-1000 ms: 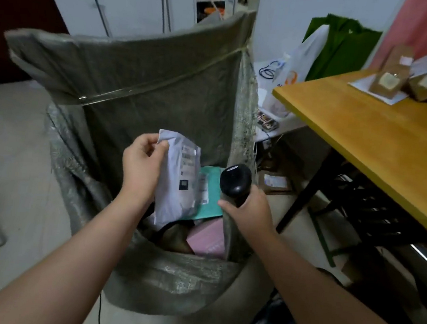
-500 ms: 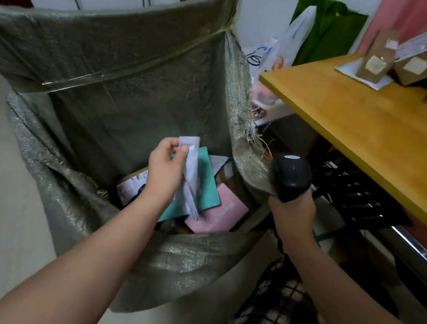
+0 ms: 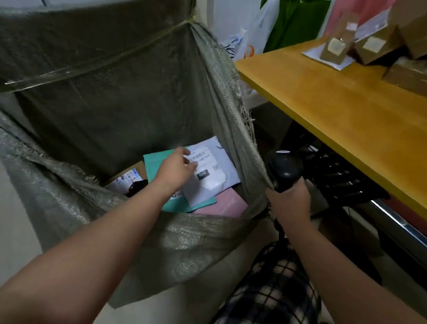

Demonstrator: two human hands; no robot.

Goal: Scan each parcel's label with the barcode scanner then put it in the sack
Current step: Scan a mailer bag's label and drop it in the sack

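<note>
A big grey-green woven sack stands open in front of me. Inside it a white mailer parcel lies label up on a teal parcel and a pink parcel. My left hand hovers inside the sack just left of the white parcel, fingers relaxed and holding nothing. My right hand grips the handle of the black barcode scanner just outside the sack's right edge.
A yellow wooden table stands to the right, with several brown cardboard parcels at its far end. A white plastic bag and green cloth hang behind it. My checked trouser leg is below.
My left hand has let go of the white parcel, which now lies flat in the sack. The scanner hand moved right, out past the sack's edge.
</note>
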